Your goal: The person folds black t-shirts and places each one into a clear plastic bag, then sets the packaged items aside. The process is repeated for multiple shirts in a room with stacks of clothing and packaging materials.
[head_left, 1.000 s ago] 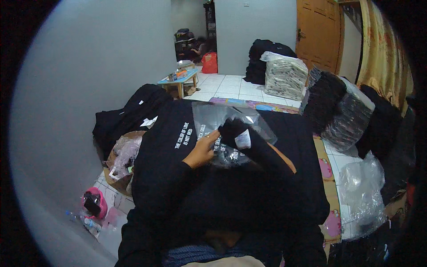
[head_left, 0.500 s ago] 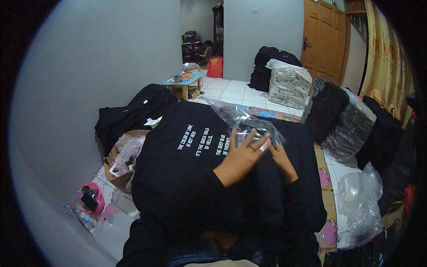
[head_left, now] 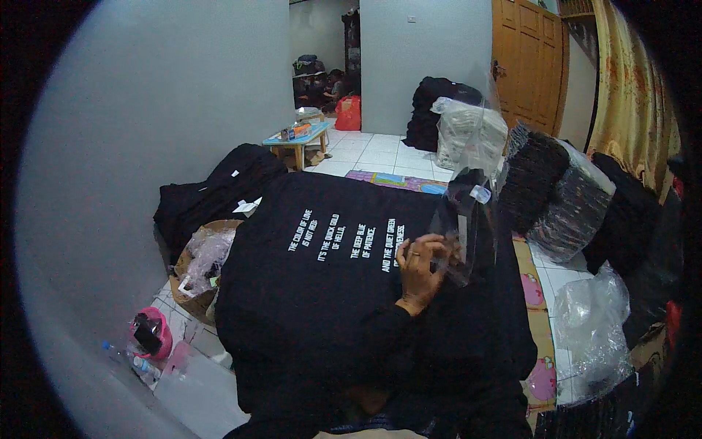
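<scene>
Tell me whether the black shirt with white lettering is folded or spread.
Spread: the black shirt lies broad and flat, with its rows of white lettering facing up.

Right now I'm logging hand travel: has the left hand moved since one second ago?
Yes: the left hand has moved right, judged against the white lettering on the black shirt, now at the rightmost lines.

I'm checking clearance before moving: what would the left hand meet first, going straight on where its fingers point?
Most likely the clear plastic bag: the left hand points up and right toward its lower left side. Depth is unclear, and the two may be touching.
</scene>
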`<state>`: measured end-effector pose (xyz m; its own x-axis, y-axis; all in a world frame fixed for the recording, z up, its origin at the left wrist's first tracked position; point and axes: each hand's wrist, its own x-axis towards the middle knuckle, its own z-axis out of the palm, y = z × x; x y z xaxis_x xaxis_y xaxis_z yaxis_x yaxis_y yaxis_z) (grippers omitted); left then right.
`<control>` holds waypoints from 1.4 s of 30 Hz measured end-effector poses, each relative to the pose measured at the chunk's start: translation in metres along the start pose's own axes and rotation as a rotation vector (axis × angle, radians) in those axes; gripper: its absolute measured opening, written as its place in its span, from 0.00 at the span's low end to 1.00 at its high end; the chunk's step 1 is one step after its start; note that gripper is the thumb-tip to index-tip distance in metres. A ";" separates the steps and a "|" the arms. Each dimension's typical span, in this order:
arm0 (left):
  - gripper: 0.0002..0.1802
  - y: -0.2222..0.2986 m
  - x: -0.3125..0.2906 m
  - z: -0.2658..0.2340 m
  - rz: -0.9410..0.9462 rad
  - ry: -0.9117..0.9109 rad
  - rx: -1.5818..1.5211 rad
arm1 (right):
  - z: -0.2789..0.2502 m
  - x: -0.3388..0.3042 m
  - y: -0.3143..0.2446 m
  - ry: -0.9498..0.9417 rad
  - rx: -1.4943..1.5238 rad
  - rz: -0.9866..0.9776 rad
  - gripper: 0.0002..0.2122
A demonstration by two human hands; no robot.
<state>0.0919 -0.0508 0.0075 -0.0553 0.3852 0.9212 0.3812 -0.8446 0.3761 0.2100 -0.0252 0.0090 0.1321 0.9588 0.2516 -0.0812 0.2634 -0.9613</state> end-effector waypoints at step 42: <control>0.51 -0.130 0.010 -0.050 -0.389 -0.356 0.023 | -0.018 0.041 -0.002 -0.178 -1.563 0.037 0.26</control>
<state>-0.0041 0.0437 -0.0274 0.1186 0.7748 0.6210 0.4151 -0.6068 0.6778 0.2337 0.0121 0.0192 0.0308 0.9914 0.1273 0.9949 -0.0181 -0.0991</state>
